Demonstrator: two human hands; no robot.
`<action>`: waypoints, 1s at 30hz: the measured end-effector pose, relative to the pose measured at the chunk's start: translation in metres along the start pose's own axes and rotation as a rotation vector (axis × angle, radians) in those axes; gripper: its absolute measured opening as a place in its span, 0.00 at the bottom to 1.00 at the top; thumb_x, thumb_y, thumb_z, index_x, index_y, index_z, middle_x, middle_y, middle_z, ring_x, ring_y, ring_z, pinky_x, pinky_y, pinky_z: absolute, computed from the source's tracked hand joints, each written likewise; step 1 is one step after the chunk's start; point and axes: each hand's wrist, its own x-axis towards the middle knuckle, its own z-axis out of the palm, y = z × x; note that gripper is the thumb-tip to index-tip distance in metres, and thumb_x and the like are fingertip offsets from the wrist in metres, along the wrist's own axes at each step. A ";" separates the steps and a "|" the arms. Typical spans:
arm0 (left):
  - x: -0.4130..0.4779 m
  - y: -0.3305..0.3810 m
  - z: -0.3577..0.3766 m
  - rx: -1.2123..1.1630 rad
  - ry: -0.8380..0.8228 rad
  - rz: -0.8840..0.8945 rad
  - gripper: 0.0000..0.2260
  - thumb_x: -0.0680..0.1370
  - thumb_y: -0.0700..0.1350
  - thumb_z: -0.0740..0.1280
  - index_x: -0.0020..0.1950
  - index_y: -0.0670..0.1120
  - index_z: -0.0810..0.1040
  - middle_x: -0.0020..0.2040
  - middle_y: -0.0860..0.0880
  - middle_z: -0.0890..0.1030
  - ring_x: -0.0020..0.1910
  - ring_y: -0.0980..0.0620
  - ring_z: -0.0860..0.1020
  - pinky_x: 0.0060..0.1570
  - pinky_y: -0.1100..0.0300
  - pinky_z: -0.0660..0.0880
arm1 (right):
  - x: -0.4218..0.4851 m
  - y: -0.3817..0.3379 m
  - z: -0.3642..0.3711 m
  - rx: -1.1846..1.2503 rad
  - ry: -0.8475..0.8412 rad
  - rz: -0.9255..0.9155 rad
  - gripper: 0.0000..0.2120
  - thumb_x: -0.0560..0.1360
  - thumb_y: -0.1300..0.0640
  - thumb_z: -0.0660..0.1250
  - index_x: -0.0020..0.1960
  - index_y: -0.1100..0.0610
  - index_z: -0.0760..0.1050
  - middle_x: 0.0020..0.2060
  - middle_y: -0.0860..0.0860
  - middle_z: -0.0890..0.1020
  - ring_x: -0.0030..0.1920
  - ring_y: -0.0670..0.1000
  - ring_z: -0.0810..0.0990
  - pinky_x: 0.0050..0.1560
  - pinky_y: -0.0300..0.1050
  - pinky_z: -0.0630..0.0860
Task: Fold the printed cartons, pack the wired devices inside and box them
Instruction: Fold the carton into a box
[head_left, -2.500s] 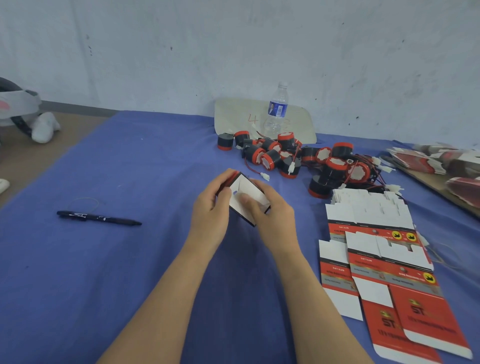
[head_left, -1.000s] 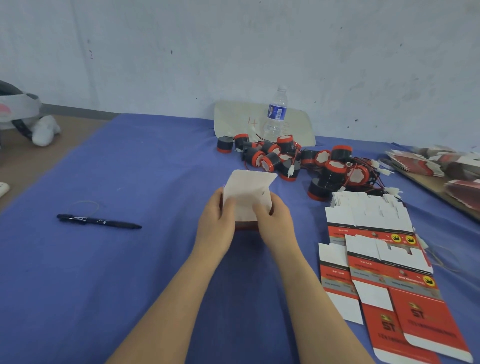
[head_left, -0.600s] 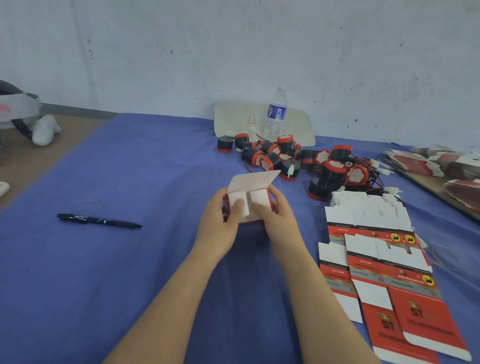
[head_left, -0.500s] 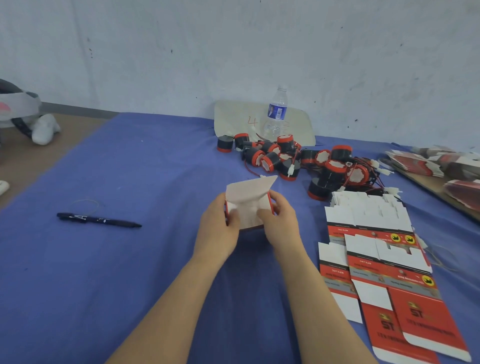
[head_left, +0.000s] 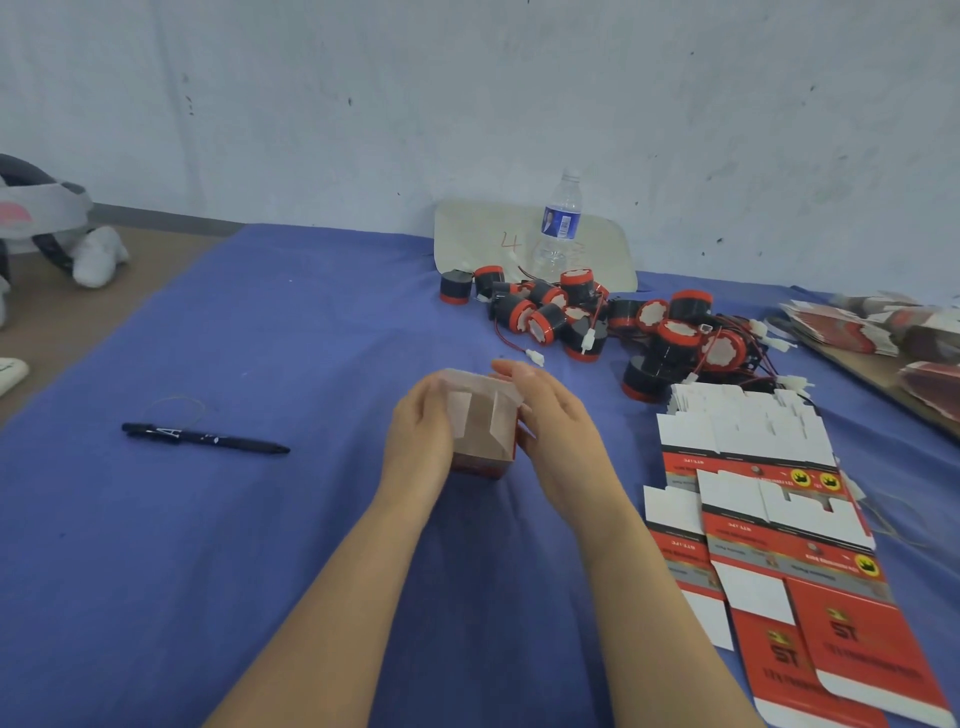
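Fingers (head_left: 432, 397) around boxy cardboard carton (head_left: 480, 431)

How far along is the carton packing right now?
Done: nothing packed is clearly visible. In hand: the left hand and right hand grip one carton, folding its flaps. Left: the pile of wired devices and the stack of flat cartons wait.

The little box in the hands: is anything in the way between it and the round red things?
Nothing visible. Only bare blue cloth lies between the carton and the wired devices.
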 end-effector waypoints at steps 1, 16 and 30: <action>0.001 0.001 0.000 -0.028 -0.001 -0.058 0.14 0.83 0.51 0.53 0.54 0.55 0.78 0.58 0.49 0.80 0.55 0.51 0.78 0.57 0.54 0.74 | -0.001 0.000 -0.002 -0.032 -0.010 -0.019 0.10 0.78 0.46 0.62 0.55 0.45 0.80 0.53 0.44 0.82 0.55 0.44 0.80 0.58 0.42 0.75; 0.001 -0.002 -0.004 -0.055 -0.024 0.005 0.10 0.82 0.53 0.56 0.45 0.56 0.75 0.45 0.55 0.78 0.45 0.56 0.77 0.46 0.60 0.74 | -0.003 0.010 -0.002 -0.575 -0.136 -0.145 0.25 0.75 0.48 0.69 0.70 0.47 0.69 0.61 0.42 0.73 0.61 0.40 0.72 0.59 0.27 0.68; -0.003 0.001 -0.007 0.063 -0.116 0.190 0.10 0.79 0.57 0.61 0.57 0.58 0.75 0.57 0.59 0.77 0.55 0.60 0.75 0.43 0.75 0.69 | -0.003 0.005 -0.001 -0.390 -0.022 -0.107 0.13 0.79 0.45 0.61 0.59 0.48 0.76 0.54 0.41 0.80 0.52 0.37 0.76 0.46 0.25 0.70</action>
